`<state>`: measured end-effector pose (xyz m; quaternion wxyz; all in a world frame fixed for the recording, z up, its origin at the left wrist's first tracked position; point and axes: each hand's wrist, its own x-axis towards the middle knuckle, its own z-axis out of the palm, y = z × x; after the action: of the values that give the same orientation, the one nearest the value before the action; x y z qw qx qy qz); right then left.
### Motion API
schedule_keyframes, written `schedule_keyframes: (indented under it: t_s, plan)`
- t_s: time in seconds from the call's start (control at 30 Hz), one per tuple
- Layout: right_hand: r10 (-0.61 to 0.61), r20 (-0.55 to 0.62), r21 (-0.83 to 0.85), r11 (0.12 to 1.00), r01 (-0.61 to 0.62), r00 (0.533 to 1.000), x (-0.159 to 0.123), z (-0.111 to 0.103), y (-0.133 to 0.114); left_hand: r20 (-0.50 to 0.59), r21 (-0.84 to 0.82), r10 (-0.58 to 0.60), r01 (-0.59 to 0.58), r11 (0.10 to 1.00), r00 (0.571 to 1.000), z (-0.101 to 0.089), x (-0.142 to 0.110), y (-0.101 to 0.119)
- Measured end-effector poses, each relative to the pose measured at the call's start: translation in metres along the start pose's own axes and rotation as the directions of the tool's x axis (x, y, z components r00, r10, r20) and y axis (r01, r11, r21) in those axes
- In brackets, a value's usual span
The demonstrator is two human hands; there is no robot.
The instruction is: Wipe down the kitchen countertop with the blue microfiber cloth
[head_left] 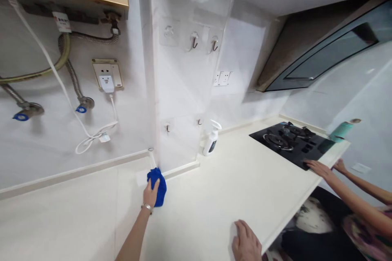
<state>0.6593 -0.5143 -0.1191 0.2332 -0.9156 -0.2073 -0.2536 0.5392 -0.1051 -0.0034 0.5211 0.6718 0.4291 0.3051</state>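
At the back edge of the countertop (196, 204), beside the pillar (183, 147), the left hand (150, 193) grips a blue cloth (161, 193). Wiping seems under way; how much remains is unclear. Near the front edge, the right hand (247, 242) lies palm-down, apparently empty.

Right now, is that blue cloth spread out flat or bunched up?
Bunched up: the blue cloth makes a compact, rumpled bundle gripped by the left hand. Whether it is folded inside, I cannot tell.
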Motion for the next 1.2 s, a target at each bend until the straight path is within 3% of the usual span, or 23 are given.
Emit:
schedule_keyframes:
  t_s: [0.13, 0.23, 0.3, 0.4, 0.43, 0.47, 0.57, 0.6, 0.63, 0.7, 0.8, 0.87, 0.93, 1.03, 1.07, 1.2]
  plan:
    - [-0.053, -0.040, 0.009, 0.999, 0.053, 0.998, 0.001, -0.003, -0.001, 0.024, -0.299, -0.159, 0.159, 0.941, 0.987, -0.017, -0.024, -0.003]
    - [-0.064, -0.032, 0.018, 0.998, 0.065, 0.997, 0.003, -0.009, -0.005, 0.057, -0.417, -0.209, 0.213, 0.884, 0.976, -0.045, -0.034, 0.002]
    - [-0.054, -0.025, 0.017, 0.998, 0.054, 0.998, 0.005, -0.014, -0.009, 0.040, -0.448, -0.191, 0.188, 0.874, 0.981, -0.068, -0.035, 0.008]
    - [-0.018, -0.010, 0.019, 1.000, 0.018, 1.000, 0.009, -0.021, -0.016, 0.134, -0.223, -0.009, 0.039, 0.974, 0.991, -0.093, -0.033, 0.018]
    - [-0.005, -0.001, 0.024, 1.000, 0.005, 1.000, 0.010, -0.023, -0.017, 0.234, -0.077, 0.075, -0.059, 0.995, 0.969, -0.095, -0.033, 0.020]
    - [0.007, 0.009, 0.030, 1.000, -0.008, 1.000, 0.011, -0.024, -0.019, 0.362, 0.065, 0.144, -0.179, 0.982, 0.921, -0.094, -0.035, 0.020]
    - [0.036, 0.035, 0.047, 0.998, -0.038, 0.999, 0.012, -0.027, -0.020, 0.650, 0.338, 0.246, -0.563, 0.754, 0.719, -0.073, -0.045, 0.010]
    - [0.041, 0.038, 0.050, 0.998, -0.043, 0.998, 0.011, -0.028, -0.020, 0.681, 0.379, 0.275, -0.648, 0.661, 0.679, -0.064, -0.049, 0.004]
    - [0.043, 0.039, 0.054, 0.998, -0.045, 0.998, 0.011, -0.028, -0.020, 0.679, 0.411, 0.313, -0.697, 0.587, 0.664, -0.054, -0.053, -0.001]
    - [0.044, 0.042, 0.059, 0.997, -0.047, 0.998, 0.010, -0.029, -0.020, 0.594, 0.483, 0.398, -0.706, 0.518, 0.699, -0.034, -0.059, -0.011]
    - [0.052, 0.051, 0.058, 0.997, -0.055, 0.997, 0.010, -0.030, -0.021, 0.470, 0.580, 0.436, -0.641, 0.503, 0.767, -0.008, -0.070, -0.019]
    - [0.056, 0.060, 0.049, 0.997, -0.059, 0.997, 0.011, -0.031, -0.021, 0.468, 0.604, 0.423, -0.630, 0.488, 0.776, 0.009, -0.078, -0.020]
    - [0.063, 0.072, 0.037, 0.997, -0.066, 0.995, 0.012, -0.032, -0.023, 0.540, 0.574, 0.398, -0.671, 0.470, 0.741, 0.026, -0.088, -0.018]
    - [0.078, 0.088, 0.030, 0.996, -0.081, 0.993, 0.013, -0.032, -0.024, 0.679, 0.459, 0.374, -0.762, 0.456, 0.632, 0.060, -0.105, -0.012]
    - [0.079, 0.085, 0.037, 0.996, -0.082, 0.993, 0.013, -0.032, -0.024, 0.698, 0.436, 0.369, -0.773, 0.462, 0.614, 0.075, -0.111, -0.009]
    - [0.074, 0.033, 0.108, 0.991, -0.077, 0.997, 0.014, -0.030, -0.023, 0.687, 0.432, 0.347, -0.743, 0.511, 0.638, 0.145, -0.148, 0.005]
